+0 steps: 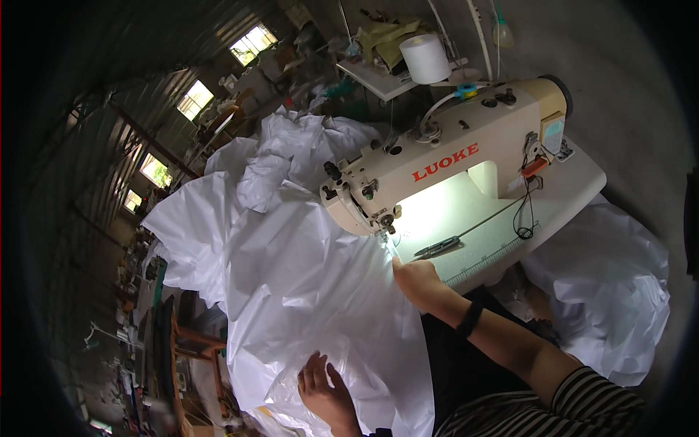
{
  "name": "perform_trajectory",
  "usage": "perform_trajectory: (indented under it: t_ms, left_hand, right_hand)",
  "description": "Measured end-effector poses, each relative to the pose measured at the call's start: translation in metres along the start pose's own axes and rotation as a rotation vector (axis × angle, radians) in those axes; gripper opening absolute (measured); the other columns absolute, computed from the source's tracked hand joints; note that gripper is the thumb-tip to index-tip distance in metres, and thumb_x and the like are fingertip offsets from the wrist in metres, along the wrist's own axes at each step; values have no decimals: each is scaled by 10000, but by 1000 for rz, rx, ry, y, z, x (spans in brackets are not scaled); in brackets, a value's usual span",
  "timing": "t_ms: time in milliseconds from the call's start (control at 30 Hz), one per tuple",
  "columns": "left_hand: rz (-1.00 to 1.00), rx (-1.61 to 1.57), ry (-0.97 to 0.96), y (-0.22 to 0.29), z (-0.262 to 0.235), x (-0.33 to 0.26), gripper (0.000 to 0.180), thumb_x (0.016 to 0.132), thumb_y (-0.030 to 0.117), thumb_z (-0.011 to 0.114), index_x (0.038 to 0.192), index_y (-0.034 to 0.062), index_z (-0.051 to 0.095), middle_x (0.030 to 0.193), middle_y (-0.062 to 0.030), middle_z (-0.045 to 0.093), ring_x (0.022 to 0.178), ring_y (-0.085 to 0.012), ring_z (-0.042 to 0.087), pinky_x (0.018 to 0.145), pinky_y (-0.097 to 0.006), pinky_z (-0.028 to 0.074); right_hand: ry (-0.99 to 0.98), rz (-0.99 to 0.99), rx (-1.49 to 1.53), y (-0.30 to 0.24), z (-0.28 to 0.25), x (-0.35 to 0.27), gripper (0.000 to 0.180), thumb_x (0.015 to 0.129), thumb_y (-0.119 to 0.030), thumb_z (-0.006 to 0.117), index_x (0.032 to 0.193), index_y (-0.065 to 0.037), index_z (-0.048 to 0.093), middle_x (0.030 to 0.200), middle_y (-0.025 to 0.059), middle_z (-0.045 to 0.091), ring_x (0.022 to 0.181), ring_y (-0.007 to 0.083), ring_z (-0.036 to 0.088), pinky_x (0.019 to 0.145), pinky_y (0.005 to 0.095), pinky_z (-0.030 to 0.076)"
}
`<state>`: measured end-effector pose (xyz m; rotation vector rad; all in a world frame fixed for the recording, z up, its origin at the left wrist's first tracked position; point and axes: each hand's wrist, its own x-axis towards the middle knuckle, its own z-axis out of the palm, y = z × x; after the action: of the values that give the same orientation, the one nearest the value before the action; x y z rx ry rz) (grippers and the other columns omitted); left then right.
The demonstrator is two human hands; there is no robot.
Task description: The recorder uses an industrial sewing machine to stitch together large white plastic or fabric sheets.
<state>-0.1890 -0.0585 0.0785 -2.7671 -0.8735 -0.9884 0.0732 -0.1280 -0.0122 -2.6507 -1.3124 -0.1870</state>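
Observation:
A large, crumpled sheet of white, shiny fabric [313, 277] covers the left of the sewing table and hangs down in front of me. My right hand [419, 282] is closed, pinching the fabric's edge just in front of the presser foot [384, 236] of a cream sewing machine [451, 156]. Lower down, my left hand [324, 393] lies on the sheet with its fingers stretched out and nothing gripped. Beside the right hand, dark thread snips [438, 247] rest on the lit machine bed.
A white thread cone [426, 60] stands behind the machine. A black cord [525, 207] dangles near its right end. More white fabric [611, 284] is bunched at the right, below the tabletop [575, 175]. At the left is a wooden chair [196, 339].

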Motion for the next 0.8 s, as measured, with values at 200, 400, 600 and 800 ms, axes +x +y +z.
perform_trajectory:
  t_ms: [200,400,600,800]
  left_hand:
    - [166,-386,-165,69,22,-30,372,761,11,726,1121,64,648,1089,-115,677,989,-315,669,803,-406,562]
    - [89,-221,-405,78,64,-65,851,729,332,818,1412,34,405,1461,-223,406,1345,-403,408,1077,-526,360]
    - [77,-81,-379,78,103,-117,855,759,302,740,1452,-8,346,1520,-244,346,1419,-412,321,1137,-587,244]
    - [-586,-310,-380,-16,55,-128,333,790,83,620,1117,99,680,967,-149,706,876,-357,682,757,-436,545]
  right_hand:
    - [3,28,69,8,-5,0,483,872,-84,585,1326,73,531,704,19,692,614,178,687,477,316,490]
    - [-30,5,142,10,-7,5,527,849,-44,585,1340,113,474,706,64,681,622,219,683,521,338,515]
    - [57,24,346,28,-13,-2,320,897,-128,584,1172,35,599,719,129,688,702,292,703,599,401,540]
    - [-545,-69,959,22,-24,-89,256,967,-218,528,992,-16,683,791,127,705,674,235,708,681,349,558]
